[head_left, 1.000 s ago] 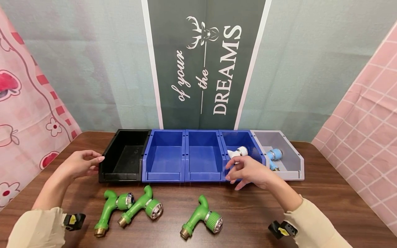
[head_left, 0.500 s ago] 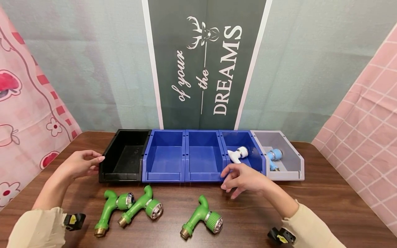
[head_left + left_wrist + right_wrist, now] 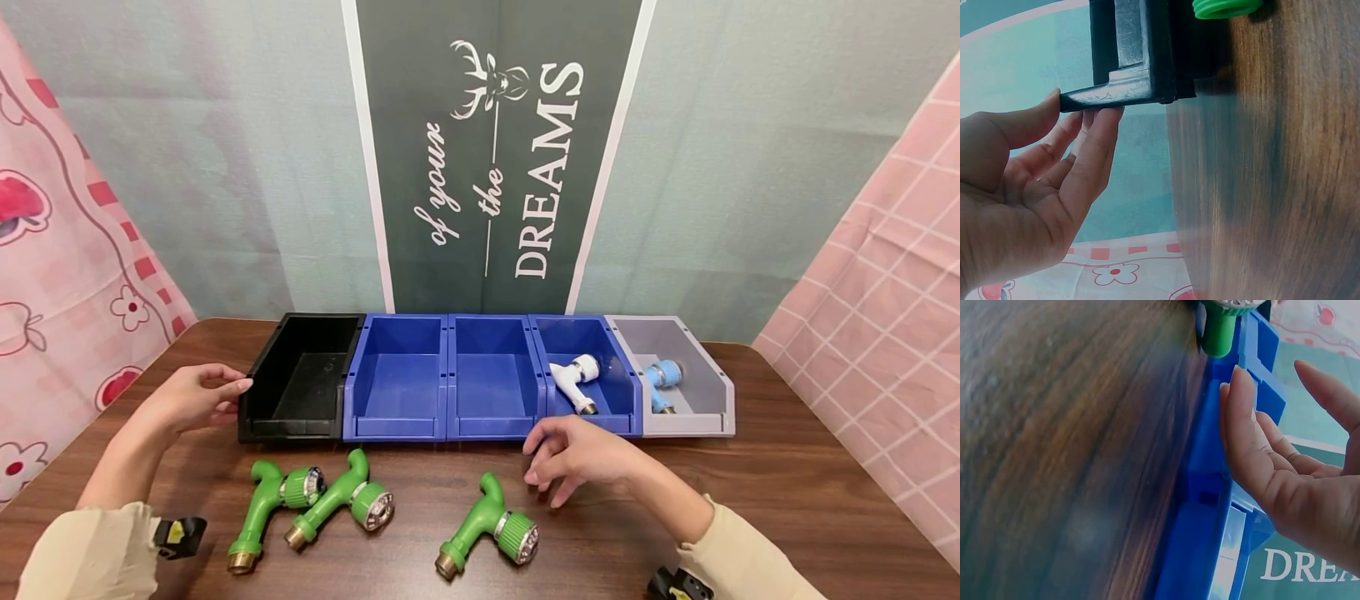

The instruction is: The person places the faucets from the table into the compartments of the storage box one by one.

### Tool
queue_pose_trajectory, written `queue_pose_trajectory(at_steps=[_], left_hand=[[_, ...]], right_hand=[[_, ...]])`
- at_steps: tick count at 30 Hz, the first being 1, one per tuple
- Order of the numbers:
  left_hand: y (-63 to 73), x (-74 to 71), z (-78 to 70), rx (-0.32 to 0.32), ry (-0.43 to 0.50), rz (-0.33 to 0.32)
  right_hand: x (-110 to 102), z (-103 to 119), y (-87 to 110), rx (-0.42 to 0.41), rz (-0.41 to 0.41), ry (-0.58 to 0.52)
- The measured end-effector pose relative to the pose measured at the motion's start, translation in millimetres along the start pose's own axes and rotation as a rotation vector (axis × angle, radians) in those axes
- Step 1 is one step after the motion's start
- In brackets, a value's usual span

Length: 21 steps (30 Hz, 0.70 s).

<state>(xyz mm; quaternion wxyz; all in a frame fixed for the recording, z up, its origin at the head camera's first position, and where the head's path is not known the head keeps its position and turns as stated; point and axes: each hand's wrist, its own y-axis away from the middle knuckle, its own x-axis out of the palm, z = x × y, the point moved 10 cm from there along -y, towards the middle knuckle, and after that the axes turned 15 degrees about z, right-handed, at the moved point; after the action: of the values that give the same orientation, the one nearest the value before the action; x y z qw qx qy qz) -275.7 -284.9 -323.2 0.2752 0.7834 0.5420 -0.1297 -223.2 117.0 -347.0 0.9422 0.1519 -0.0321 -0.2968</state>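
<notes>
My left hand [image 3: 187,400] holds the left side wall of a black storage bin [image 3: 292,428], thumb at the rim and fingertips against the outer face, as the left wrist view shows. My right hand [image 3: 581,457] hovers over the table in front of the rightmost blue bin [image 3: 615,423], fingers loosely bent and holding nothing. Inside that bin lies a white faucet [image 3: 572,385]. A light blue faucet [image 3: 654,379] lies in the grey bin [image 3: 693,425]. Three green faucets lie on the table: one at left [image 3: 258,512], one beside it [image 3: 337,500], one near the middle [image 3: 480,523].
Two more blue bins, the left one [image 3: 396,428] and the middle one [image 3: 497,428], complete the row along the back of the wooden table [image 3: 600,550]. Behind stands a curtain [image 3: 720,167] with a printed dark panel. Pink cloths hang at both sides.
My right hand has drawn back from over the rightmost blue bin toward the table, down and slightly left, uncovering the white faucet. The left hand stays at the black bin.
</notes>
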Motion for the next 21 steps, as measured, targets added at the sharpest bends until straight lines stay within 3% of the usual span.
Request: queue_pose_trajectory(at_steps=[21], left_hand=[[-1.2,1.1,1.1,0.015,0.033,0.016]], right_hand=[[26,-17,-8.0,0.037,0.075,-0.051]])
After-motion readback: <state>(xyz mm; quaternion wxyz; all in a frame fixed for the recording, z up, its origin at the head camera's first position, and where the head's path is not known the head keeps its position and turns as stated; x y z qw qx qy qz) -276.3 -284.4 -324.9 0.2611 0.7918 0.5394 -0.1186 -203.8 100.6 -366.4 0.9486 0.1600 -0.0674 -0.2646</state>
